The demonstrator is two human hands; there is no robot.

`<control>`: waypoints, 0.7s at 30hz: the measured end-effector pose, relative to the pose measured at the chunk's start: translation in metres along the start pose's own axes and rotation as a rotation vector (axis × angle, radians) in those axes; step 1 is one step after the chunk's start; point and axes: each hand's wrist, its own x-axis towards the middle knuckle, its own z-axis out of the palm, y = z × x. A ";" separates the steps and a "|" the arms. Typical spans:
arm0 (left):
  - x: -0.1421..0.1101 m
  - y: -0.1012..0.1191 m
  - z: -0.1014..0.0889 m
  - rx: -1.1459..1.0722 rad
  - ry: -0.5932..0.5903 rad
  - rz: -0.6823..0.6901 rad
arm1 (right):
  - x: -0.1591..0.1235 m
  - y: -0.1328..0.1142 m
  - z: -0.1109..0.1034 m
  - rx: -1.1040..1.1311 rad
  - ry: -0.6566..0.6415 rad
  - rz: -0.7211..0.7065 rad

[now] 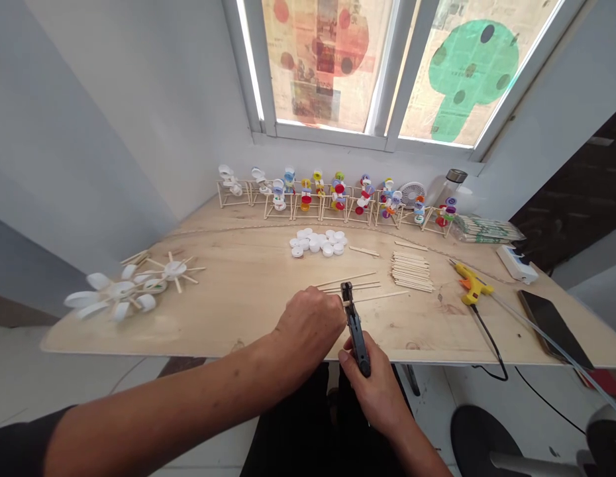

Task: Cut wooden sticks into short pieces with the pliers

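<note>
A slim dark-grey cutter [358, 336] is slanting over the near edge of the bench [248, 291], its head meeting a thin pale stick [382, 297], while the right hand [376, 382] is gripping its handles and the left hand [310, 322], knuckles up, is clenching the stick.

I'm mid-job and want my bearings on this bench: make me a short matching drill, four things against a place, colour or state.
Things
1. Phone
2. Hand tool
3. Loose bottle caps
4. Glue gun

Places, colours, states
A. Gripped in the right hand
B. Mainly yellow
C. White, clustered around the middle of the table
D. Lying flat near the table's right end

Pairs: 1-D, 2-A, 3-C, 4-B
</note>
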 end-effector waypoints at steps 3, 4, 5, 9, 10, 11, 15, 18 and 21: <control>0.000 0.000 0.002 0.004 -0.008 0.010 | 0.000 0.001 0.001 -0.005 0.014 -0.009; 0.000 0.000 0.002 0.003 -0.009 0.009 | 0.000 0.001 0.001 -0.009 0.019 -0.015; -0.001 0.000 0.003 0.000 -0.005 0.007 | 0.000 0.001 0.001 -0.013 0.026 -0.020; -0.001 0.000 0.005 -0.003 0.019 0.004 | 0.001 0.001 0.001 -0.040 0.049 -0.035; -0.001 0.000 0.005 -0.003 0.021 0.005 | 0.001 0.001 0.001 -0.043 0.053 -0.035; -0.001 0.000 0.005 -0.001 0.020 0.007 | 0.001 0.001 0.002 -0.046 0.057 -0.034; 0.001 -0.001 0.005 0.010 0.009 0.012 | 0.002 0.004 0.003 -0.088 0.074 -0.030; 0.002 -0.003 0.005 0.013 0.012 0.010 | 0.004 0.006 0.003 -0.136 0.110 -0.051; 0.001 -0.008 0.007 -0.008 0.026 0.015 | 0.007 0.009 0.002 -0.179 0.138 -0.071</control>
